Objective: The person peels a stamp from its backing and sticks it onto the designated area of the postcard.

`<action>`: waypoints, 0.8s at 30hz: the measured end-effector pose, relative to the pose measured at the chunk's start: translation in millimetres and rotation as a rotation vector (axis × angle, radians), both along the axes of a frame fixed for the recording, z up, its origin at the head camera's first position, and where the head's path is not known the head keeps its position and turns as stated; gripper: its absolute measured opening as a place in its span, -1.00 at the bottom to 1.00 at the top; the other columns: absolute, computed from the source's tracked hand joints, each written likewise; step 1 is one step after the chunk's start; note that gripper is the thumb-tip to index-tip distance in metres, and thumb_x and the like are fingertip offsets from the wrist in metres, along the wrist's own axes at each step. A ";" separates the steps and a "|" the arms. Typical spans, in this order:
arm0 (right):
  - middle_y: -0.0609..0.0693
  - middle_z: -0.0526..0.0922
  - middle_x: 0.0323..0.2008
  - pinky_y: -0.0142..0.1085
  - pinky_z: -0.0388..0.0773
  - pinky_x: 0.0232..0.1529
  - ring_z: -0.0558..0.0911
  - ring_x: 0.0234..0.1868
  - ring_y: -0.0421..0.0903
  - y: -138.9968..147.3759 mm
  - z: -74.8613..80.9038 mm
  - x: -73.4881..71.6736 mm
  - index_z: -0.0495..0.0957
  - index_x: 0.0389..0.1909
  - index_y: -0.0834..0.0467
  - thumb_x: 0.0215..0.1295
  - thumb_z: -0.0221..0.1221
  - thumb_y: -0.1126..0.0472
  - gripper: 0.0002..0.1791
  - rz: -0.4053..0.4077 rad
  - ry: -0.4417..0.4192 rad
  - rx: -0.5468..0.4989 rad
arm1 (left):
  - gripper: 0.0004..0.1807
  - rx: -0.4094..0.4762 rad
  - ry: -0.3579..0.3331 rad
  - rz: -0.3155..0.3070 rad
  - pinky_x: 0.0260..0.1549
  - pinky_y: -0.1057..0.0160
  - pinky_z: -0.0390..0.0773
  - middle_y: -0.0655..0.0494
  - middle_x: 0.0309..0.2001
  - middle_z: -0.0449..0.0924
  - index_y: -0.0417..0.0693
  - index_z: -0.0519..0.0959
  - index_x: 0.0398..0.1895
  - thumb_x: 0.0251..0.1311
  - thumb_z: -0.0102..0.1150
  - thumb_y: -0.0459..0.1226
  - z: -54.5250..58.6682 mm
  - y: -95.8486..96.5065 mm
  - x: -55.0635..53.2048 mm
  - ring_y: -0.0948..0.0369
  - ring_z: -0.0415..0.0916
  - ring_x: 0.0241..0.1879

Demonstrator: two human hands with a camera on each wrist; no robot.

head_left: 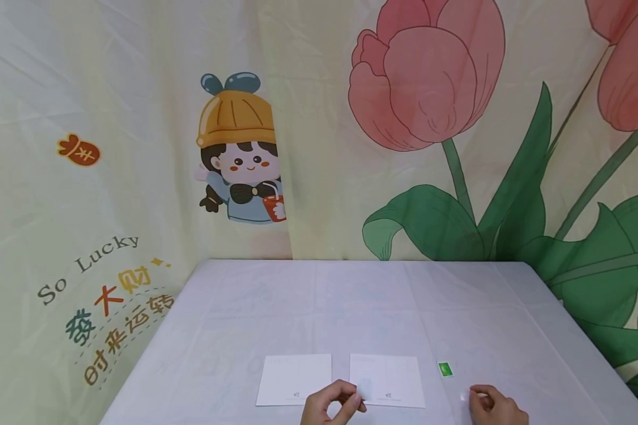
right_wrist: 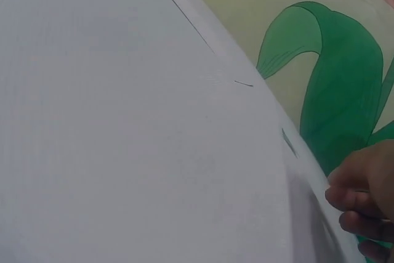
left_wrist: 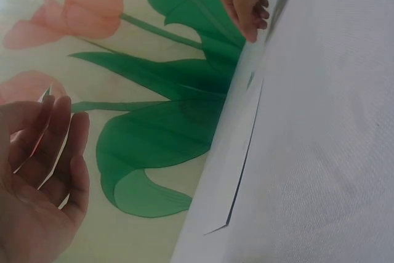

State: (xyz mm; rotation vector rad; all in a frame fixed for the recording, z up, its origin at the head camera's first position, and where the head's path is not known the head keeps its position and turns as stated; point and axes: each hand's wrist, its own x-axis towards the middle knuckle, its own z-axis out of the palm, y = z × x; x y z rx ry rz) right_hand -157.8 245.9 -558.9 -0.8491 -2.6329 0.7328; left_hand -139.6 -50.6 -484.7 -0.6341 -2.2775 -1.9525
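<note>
Left hand pinches a small translucent piece over two white cards

We see the left hand point(head_left: 334, 404) with thumb and forefinger clamped on a translucent piece point(head_left: 365, 389). From the head view, this piece overlaps the lower left corner of the right card point(head_left: 390, 373), while the hand covers the lower right corner of the left card point(head_left: 292, 378). The left wrist view shows us only a small tip of the piece above the fingertips. We cannot tell whether it touches the card.

The right hand point(head_left: 498, 406) is near the table's lower right, its fingers curled and the tips together. Just beside them we make out a pale patch point(head_left: 464, 396), too faint for us to say whether it is held.

Between the right card and the right hand lies a green sticker point(head_left: 445, 369), apart from both. The two cards lie side by side with a gap, each carrying a small dark mark near its lower edge. All this is on a white-covered table point(head_left: 351, 307), and behind it we see a curtain point(head_left: 319, 147) printed with tulips, lettering and a cartoon figure.
</note>
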 end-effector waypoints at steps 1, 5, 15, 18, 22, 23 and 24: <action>-0.12 0.44 -0.77 -0.27 0.20 -0.56 0.35 -0.69 -0.14 -0.8 0.9 1.1 0.60 -0.39 0.28 0.06 0.22 0.27 -0.86 0.012 0.029 0.005 | -0.87 0.001 -0.001 -0.001 -0.51 0.32 0.50 0.19 -0.53 0.62 -0.07 0.56 -0.42 0.25 0.10 -0.25 0.1 0.1 0.1 0.24 0.53 -0.58; -0.15 0.43 -0.78 -0.24 0.17 -0.53 0.33 -0.69 -0.15 -6.4 5.0 3.0 0.61 -0.48 0.25 0.01 0.23 0.28 -0.91 0.041 0.138 0.045 | -0.88 0.004 -0.001 -0.002 -0.50 0.31 0.51 0.18 -0.54 0.62 -0.07 0.56 -0.42 0.24 0.10 -0.26 0.4 0.3 0.4 0.22 0.53 -0.57; -0.12 0.49 -0.75 -0.05 0.25 -0.32 0.40 -0.60 -0.09 -28.2 28.5 2.0 0.61 -0.49 0.22 -0.05 0.31 0.35 -0.92 0.129 0.307 0.076 | -0.89 -0.001 0.016 -0.004 -0.50 0.29 0.51 0.17 -0.54 0.62 -0.06 0.55 -0.42 0.24 0.10 -0.26 1.7 2.5 0.6 0.25 0.53 -0.58; -0.14 0.51 -0.73 -0.06 0.25 -0.29 0.42 -0.58 -0.10 -36.6 33.7 0.2 0.63 -0.53 0.18 -0.14 0.36 0.41 -0.87 0.224 0.461 0.100 | -0.89 -0.003 0.018 -0.004 -0.50 0.29 0.51 0.17 -0.54 0.62 -0.07 0.55 -0.42 0.24 0.10 -0.27 2.3 3.1 0.9 0.29 0.52 -0.58; -0.18 0.55 -0.68 -0.17 0.22 -0.26 0.41 -0.54 -0.19 -52.1 36.7 -4.1 0.64 -0.54 0.10 -0.24 0.41 0.43 -0.77 0.348 0.617 0.113 | -0.89 -0.002 0.005 -0.004 -0.50 0.30 0.51 0.17 -0.54 0.62 -0.07 0.55 -0.42 0.24 0.10 -0.27 2.2 3.5 1.1 0.34 0.50 -0.57; -0.19 0.56 -0.66 -0.20 0.21 -0.25 0.40 -0.52 -0.22 -56.7 37.6 -4.9 0.64 -0.54 0.09 -0.25 0.41 0.43 -0.76 0.380 0.644 0.108 | -0.89 -0.002 0.002 -0.004 -0.49 0.30 0.51 0.17 -0.54 0.62 -0.07 0.56 -0.42 0.24 0.10 -0.27 2.4 3.6 1.1 0.34 0.50 -0.57; -0.21 0.56 -0.64 -0.22 0.21 -0.25 0.40 -0.51 -0.24 -61.5 38.9 -5.2 0.64 -0.53 0.07 -0.26 0.42 0.43 -0.75 0.410 0.664 0.106 | -0.89 -0.002 0.000 -0.005 -0.49 0.29 0.51 0.17 -0.54 0.62 -0.07 0.56 -0.42 0.24 0.10 -0.27 2.5 3.8 1.1 0.35 0.50 -0.57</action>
